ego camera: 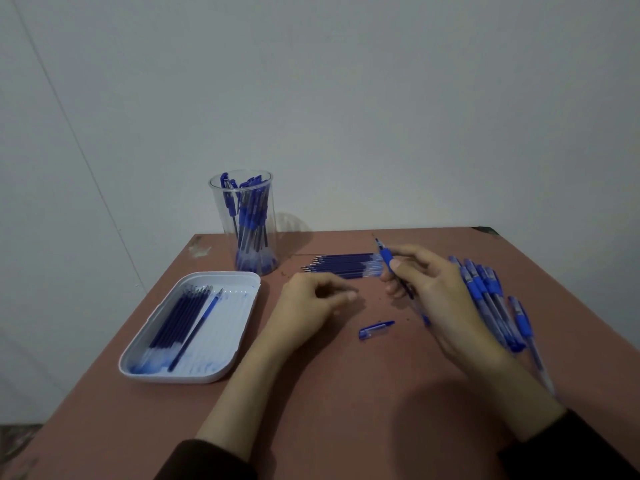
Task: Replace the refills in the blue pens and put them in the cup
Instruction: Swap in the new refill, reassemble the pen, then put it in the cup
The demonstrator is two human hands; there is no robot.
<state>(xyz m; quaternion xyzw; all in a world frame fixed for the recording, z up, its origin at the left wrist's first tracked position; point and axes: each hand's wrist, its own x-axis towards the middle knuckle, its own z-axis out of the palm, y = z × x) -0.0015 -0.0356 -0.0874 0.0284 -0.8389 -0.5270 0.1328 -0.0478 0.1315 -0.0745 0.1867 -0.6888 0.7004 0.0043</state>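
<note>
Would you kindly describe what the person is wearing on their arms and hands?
Both the left hand and the right hand are bare: no gloves, rings or watch show. The left sleeve and the right sleeve are dark, plain and end partway up the forearms.

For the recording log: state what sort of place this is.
Probably a makeshift work corner in a plain room: a reddish table set against a blank pale wall, with a clear cup of blue pens and a white tray of refills on it.
</note>
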